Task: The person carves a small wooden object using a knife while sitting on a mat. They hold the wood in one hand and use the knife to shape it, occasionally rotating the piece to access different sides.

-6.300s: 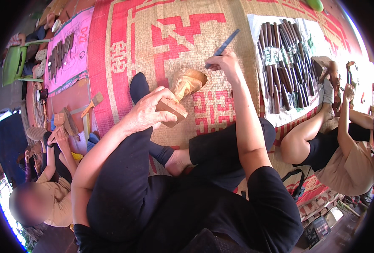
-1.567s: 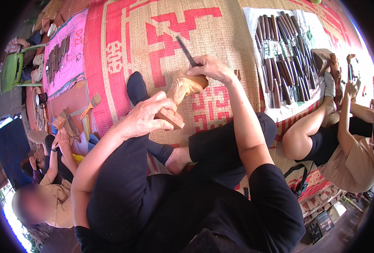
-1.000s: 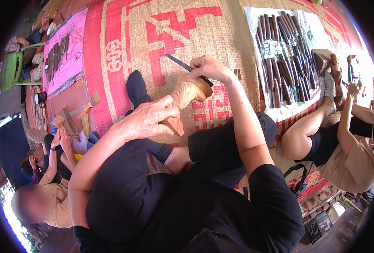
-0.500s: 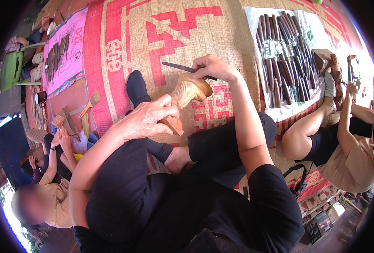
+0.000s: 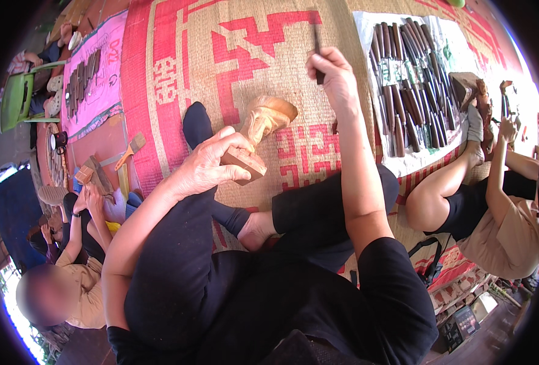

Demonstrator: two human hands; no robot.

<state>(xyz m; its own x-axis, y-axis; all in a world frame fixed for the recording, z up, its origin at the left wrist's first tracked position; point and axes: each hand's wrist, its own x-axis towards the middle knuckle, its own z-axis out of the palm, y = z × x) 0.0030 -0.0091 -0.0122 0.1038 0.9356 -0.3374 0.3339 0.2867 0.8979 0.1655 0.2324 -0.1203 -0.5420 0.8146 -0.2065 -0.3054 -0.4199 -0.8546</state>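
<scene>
Closed round the squared base of a pale carved wooden figure [image 5: 266,121], my left hand [image 5: 210,161] keeps it tilted over the mat, its wider rounded end pointing away and to the right. The carving shows flowing grooves along its side. Up and to the right, apart from the carving, my right hand [image 5: 334,73] grips a narrow dark file-like tool [image 5: 316,33]. The tool stands nearly upright in the picture, blurred at its far tip. The lower end of it is partly covered by my fingers.
Many dark-handled carving tools [image 5: 410,85] lie in rows on a white plastic sheet at the right. Further tools [image 5: 82,82] rest on a pink cloth at the left, with a flat brush [image 5: 131,152] nearer. People sit working on both sides. A red-patterned woven mat [image 5: 251,55] spreads ahead.
My right hand has lifted the dark tool off the carving, moving away and turning it from lying crosswise to upright. My left hand has turned the carving slightly, showing more of its base.
</scene>
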